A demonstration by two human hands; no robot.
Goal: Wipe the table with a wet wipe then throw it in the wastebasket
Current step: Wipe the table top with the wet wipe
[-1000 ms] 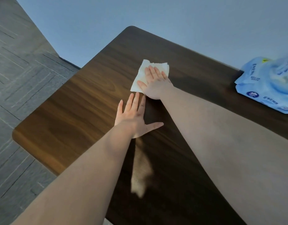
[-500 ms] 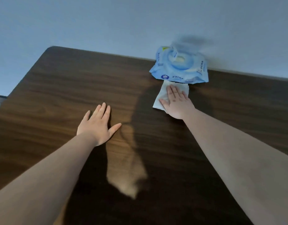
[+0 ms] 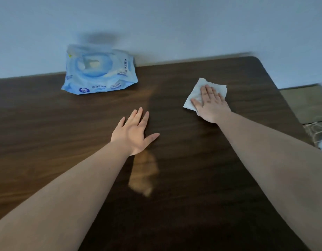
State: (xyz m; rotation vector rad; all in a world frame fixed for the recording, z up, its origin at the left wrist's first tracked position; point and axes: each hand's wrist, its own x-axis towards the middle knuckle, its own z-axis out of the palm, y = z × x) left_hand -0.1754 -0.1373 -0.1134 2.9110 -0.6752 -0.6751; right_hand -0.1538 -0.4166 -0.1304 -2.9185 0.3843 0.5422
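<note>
A white wet wipe (image 3: 217,88) lies flat on the dark wooden table (image 3: 65,124) near its far right corner. My right hand (image 3: 210,104) presses down on the wipe with flat, spread fingers and covers its middle. My left hand (image 3: 133,133) rests palm down on the bare wood at the table's middle, fingers apart, holding nothing. No wastebasket shows clearly; a pale woven object (image 3: 318,132) is partly visible on the floor past the table's right edge.
A light blue pack of wet wipes (image 3: 96,75) lies at the table's far edge against the pale wall (image 3: 174,24), left of both hands. The table's rounded far right corner (image 3: 258,60) gives way to the floor (image 3: 301,104).
My right hand has slid the wipe rightward across the table, from the left end past the wipe pack toward the right corner. My view has swung right with it.
</note>
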